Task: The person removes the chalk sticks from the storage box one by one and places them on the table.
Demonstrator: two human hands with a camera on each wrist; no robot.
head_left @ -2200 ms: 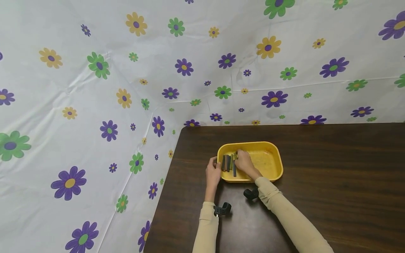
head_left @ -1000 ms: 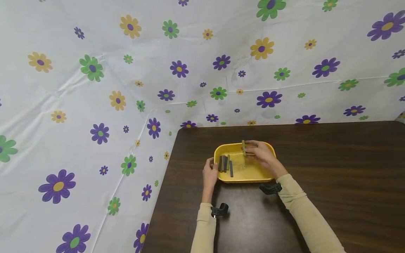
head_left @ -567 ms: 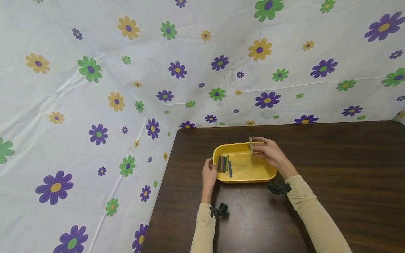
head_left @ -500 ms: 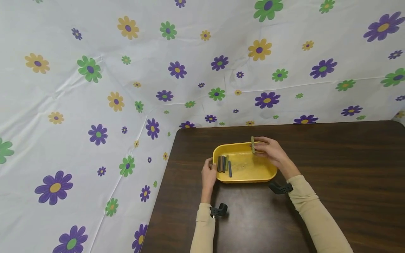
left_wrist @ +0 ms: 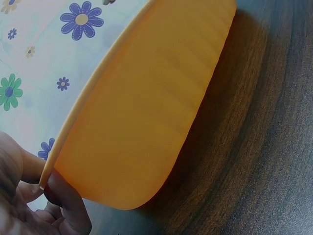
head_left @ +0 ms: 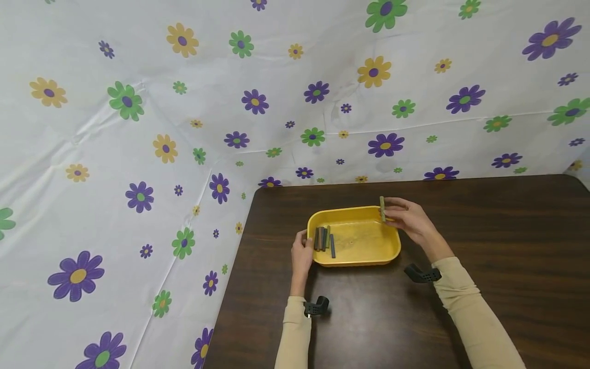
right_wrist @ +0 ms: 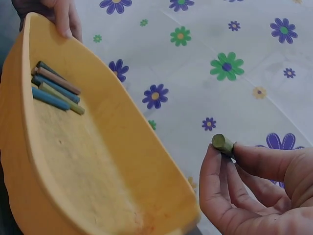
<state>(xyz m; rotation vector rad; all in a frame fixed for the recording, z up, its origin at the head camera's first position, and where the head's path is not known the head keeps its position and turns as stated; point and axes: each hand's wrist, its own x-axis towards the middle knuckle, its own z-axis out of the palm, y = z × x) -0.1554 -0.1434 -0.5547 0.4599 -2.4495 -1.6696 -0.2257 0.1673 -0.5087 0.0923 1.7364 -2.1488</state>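
A yellow plastic tray (head_left: 369, 245) with raised sides sits on the table. At its left end, my left hand (head_left: 301, 254) pinches the rim, thumb and fingers on either side of the wall in the left wrist view. My right hand (head_left: 412, 219) holds an olive-green chalk-like stick (right_wrist: 223, 145) between thumb and fingertips, upright in the head view and beside the tray's far right corner. Several similar sticks (right_wrist: 56, 81), dark, brown, blue and green, lie side by side in the tray's left part. A blue stick (head_left: 332, 246) lies slightly apart from them.
The dark wood table (head_left: 498, 246) extends to the right and toward the person. A white flowered sheet (head_left: 286, 102) hangs along its back and left edges. Each wrist wears a black camera mount (head_left: 317, 306).
The right hand has lifted the olive-green stick from among the others and carried it right, across the tray to its far right corner. The left hand keeps its grip on the rim.
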